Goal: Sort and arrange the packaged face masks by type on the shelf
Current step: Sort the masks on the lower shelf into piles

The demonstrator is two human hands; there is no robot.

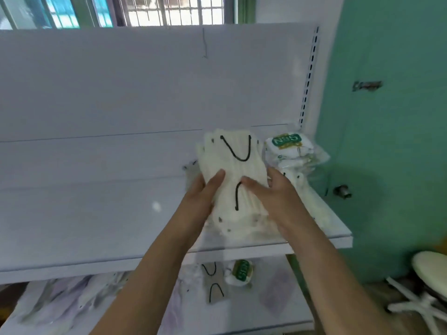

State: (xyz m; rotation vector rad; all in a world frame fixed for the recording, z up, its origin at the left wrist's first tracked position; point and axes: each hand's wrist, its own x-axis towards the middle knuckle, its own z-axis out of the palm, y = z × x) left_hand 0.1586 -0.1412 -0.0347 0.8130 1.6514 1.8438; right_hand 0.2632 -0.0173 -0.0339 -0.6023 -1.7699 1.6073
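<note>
A stack of cream mask packs with black ear loops [232, 165] is held above the right part of the white upper shelf [96, 213]. My left hand [203, 192] grips its left side and my right hand [268, 189] grips its right side. Right of the stack, a pile of white packs with green N95 labels [287, 146] lies against the shelf's back corner. More cream packs [300, 187] lie under and beside my right hand. On the lower shelf lie a black-looped pack [214, 281], a green-label pack [242, 272] and several pale packs [72, 301].
The shelf's back panel [121, 93] rises behind, with a slotted upright [308, 81] at its right edge. A green wall [387, 141] stands to the right. A white stool [430, 274] sits at the lower right. Barred windows [174, 10] are above.
</note>
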